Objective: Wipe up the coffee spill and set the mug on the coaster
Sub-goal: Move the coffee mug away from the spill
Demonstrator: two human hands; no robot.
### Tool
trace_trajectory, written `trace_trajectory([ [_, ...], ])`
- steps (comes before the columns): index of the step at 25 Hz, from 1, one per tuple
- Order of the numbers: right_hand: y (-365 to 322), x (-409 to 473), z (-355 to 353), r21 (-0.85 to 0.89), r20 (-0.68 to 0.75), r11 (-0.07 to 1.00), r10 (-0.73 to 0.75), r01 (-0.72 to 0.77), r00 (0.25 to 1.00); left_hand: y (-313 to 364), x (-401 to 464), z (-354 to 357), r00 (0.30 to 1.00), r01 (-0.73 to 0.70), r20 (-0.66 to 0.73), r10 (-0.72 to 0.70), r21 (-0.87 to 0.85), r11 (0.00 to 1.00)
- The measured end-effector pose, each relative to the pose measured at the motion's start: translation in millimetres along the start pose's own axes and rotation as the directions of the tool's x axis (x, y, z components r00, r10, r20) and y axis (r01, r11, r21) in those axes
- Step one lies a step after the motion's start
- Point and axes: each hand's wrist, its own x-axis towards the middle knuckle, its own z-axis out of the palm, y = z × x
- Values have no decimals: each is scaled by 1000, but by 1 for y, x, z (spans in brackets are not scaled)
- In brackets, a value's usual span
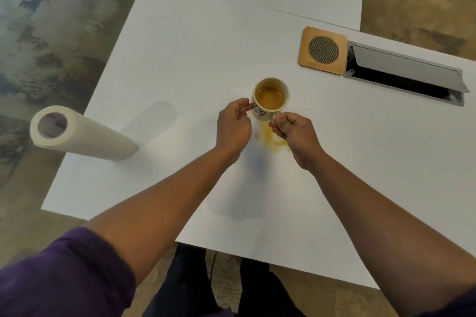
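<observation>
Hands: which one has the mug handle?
The right hand, its grip pinched on the handle at the near side of the mug. The left hand only touches the mug's printed left wall with its fingertips.

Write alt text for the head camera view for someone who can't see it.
Two bare hands hold a mug of coffee upright on a white table: the right hand pinches the handle, the left hand touches its side. A coffee spill lies between the hands. A paper towel roll stands far left; a wooden coaster sits beyond the mug, unoccupied.
</observation>
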Motion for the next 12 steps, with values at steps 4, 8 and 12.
trace_trajectory([
  [4,-15,12,46,-53,44,998,-29,32,999,7,13,-34,998,-1,-69,-1,-18,1000],
  [8,-30,30,98,-66,114,996,-59,67,992,8,34,-74,989,7,-146,-19,-82,997],
  [12,-42,52,147,-73,155,994,-66,78,986,5,63,-111,982,27,-178,-60,-185,982],
])
